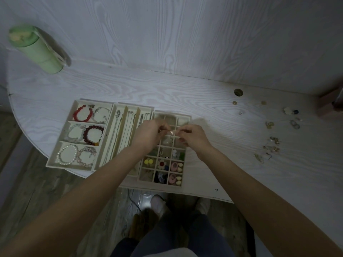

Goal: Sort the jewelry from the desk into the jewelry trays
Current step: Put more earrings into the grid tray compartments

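Both hands meet over the grid tray (185,118), and between their fingertips hangs a small silvery earring (170,135), its hook uppermost and its long axis pointing straight down toward the open cells below. The left hand (148,133) pinches one end with fingers curled together, and the right hand (193,136) pinches the other end from the opposite side; the piece is blurred, so whether it is one item or a pair I cannot tell. Neither hand is nearer; the cell directly beneath the fingers looks like the likely drop point. The tray is pale, matte, felt-like, with thin square dividers; cells nearer the wrists hold yellow beads (149,161), a flower piece (161,163) and pink shell-like shapes (176,166). Beyond the left knuckles lie the necklace tray (118,108) with fine chains and the bracelet tray (73,108) with round glossy beads. Well off past the right hand, loose earrings (273,143) wait on the wood-grain desk (213,101).
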The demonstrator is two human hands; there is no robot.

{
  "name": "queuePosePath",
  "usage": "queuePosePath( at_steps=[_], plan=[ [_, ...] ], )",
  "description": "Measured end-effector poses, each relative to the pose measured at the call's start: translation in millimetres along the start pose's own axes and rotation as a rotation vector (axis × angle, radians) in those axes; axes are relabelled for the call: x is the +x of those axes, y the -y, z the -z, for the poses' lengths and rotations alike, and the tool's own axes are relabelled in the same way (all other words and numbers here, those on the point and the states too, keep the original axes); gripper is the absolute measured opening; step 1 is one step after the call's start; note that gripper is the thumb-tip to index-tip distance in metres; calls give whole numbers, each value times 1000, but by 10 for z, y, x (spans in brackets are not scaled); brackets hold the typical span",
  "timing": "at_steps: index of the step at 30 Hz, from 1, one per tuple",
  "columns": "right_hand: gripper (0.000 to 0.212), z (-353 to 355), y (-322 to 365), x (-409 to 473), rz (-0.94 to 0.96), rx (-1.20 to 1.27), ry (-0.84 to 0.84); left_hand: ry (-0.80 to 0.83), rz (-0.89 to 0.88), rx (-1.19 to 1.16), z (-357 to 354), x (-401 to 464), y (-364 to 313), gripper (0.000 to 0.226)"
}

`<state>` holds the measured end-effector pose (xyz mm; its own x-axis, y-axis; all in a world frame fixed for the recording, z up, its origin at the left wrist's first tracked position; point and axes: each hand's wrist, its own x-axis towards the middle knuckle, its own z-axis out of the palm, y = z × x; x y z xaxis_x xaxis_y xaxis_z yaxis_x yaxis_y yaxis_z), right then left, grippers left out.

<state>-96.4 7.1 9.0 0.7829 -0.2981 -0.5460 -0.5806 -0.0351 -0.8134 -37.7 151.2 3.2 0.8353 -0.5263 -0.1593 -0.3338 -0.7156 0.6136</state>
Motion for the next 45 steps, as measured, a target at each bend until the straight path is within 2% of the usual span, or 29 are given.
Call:
queuePosePath(
  at_steps=[4, 6, 9, 14, 16, 21, 26, 30, 39, 45],
  plan=[
    [10, 96, -109, 26, 90, -87, -84, 28, -17, 110, -50, -20, 55, 13],
    [14, 134, -170, 36, 149, -214, -162, 23, -53, 179, -81, -21, 69, 11],
    [34, 177, -241, 79, 194, -420, -231, -11, -79, 205, -126, -27, 101, 8],
    [65, 174, -287, 70, 52, -412, -102, -51, -116, 238, -192, -11, 136, 8],
    [63, 163, -319, 71, 37, -425, -80, -47, -115, 224, -207, 3, 142, 8],
    [43, 148, -353, 91, 51, -449, -77, -67, -167, 267, -238, 18, 155, 10],
    [41, 158, -334, 99, 59, -447, -72, -58, -194, 285, -260, 30, 156, 19],
    [42, 157, -336, 105, 58, -459, -67, -72, -130, 321, -226, 20, 145, 25],
    [43, 155, -330, 111, 39, -450, -66, 80, -91, 463, -222, 72, 53, 44],
    [41, 160, -334, 104, 38, -444, -64, 64, -67, 491, -286, 88, 51, 46]
  ],
)
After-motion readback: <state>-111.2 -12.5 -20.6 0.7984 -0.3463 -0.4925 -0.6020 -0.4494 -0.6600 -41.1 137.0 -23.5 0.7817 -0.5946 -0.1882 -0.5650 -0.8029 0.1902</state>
